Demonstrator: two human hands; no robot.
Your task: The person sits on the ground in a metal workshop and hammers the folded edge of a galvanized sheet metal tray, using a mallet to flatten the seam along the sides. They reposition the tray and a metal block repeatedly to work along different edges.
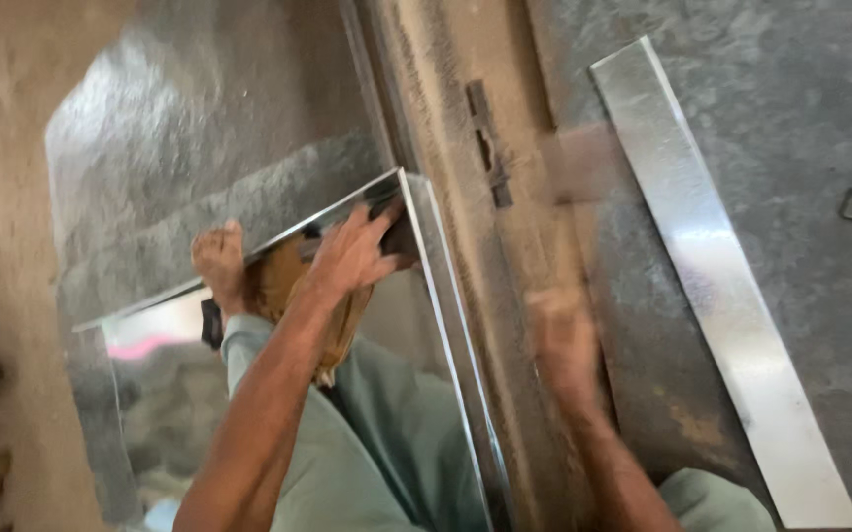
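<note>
Left fingers (378,219) were spread and pressed flat over the top corner of a shiny folded sheet-metal piece (436,325), the left hand (352,254) gripping where its two edges met. The sheet mirrored the arm, a bare foot and green clothing. Right hand (561,340) was motion-blurred beside the sheet's folded edge; it looked closed around a blurred handle with a blocky head (583,163) above, but the grip couldn't be told for sure. The folded sheet stood on a dusty metal beam (465,128). A loose galvanized strip (731,305) lay well apart on the grey floor (810,128) to the right. No containers showed.
</note>
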